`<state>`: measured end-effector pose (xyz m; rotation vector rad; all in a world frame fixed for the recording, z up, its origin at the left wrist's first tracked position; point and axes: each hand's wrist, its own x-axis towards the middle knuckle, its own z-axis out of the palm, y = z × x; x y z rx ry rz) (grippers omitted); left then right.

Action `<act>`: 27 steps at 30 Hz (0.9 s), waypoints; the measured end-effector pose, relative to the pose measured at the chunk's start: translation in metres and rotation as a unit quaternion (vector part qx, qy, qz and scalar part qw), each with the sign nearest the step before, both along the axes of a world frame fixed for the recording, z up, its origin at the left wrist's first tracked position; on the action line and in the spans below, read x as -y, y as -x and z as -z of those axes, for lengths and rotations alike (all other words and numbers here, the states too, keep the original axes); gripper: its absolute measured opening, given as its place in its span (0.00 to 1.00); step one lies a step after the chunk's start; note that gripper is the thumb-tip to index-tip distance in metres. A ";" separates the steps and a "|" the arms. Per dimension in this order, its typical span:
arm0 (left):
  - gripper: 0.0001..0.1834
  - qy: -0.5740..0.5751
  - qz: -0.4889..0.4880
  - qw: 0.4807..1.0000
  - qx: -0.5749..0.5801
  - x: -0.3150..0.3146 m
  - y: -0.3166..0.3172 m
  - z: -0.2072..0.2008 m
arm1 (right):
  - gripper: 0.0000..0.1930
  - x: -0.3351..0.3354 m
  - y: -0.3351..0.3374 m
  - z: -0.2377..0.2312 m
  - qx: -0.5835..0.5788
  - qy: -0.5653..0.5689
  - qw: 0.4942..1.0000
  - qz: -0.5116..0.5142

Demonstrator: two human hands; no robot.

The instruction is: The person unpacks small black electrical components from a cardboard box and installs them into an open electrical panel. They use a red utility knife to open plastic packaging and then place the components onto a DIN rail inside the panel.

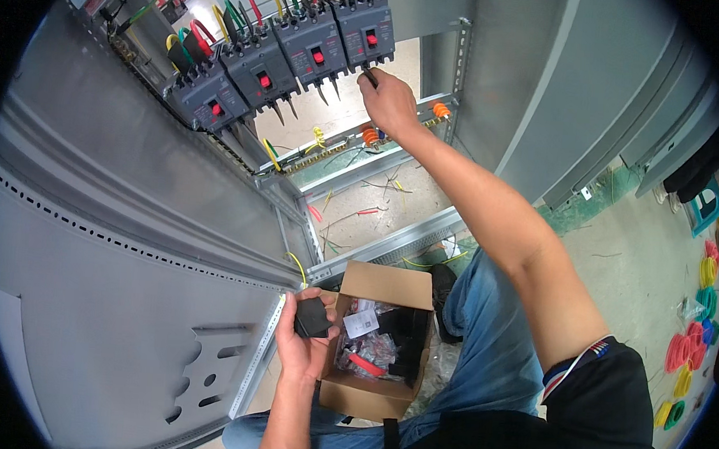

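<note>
My left hand is closed around a small stack of flat black plastic plates, held beside the open cardboard box. Reaching up into the metal cabinet, my right hand pinches a thin black plate at the lower edge of the rightmost circuit breaker. Whether that plate sits in a slot is too small to tell. Several dark grey breakers with red toggles stand in a row, including the leftmost breaker. Thin dark plates jut from the lower edges of the others, and coloured wires rise from their tops.
Between my legs stands an open cardboard box with plastic bags and black parts. Cabinet panels flank me, the left one a perforated door. Orange insulators sit on a lower rail. Coloured wire coils lie on the floor at right.
</note>
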<state>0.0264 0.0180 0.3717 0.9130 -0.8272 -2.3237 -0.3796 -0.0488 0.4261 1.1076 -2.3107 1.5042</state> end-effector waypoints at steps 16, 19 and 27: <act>0.26 -0.014 0.006 1.000 0.016 -0.003 0.000 0.009 | 0.20 0.049 0.046 0.010 0.099 -0.051 0.994 -0.014; 0.27 -0.010 0.004 1.000 0.014 -0.003 -0.003 0.006 | 0.20 0.060 0.042 0.017 0.108 -0.040 0.993 -0.032; 0.27 -0.002 0.013 1.000 -0.008 0.000 0.001 0.010 | 0.23 0.059 0.054 0.016 0.060 -0.096 0.994 -0.009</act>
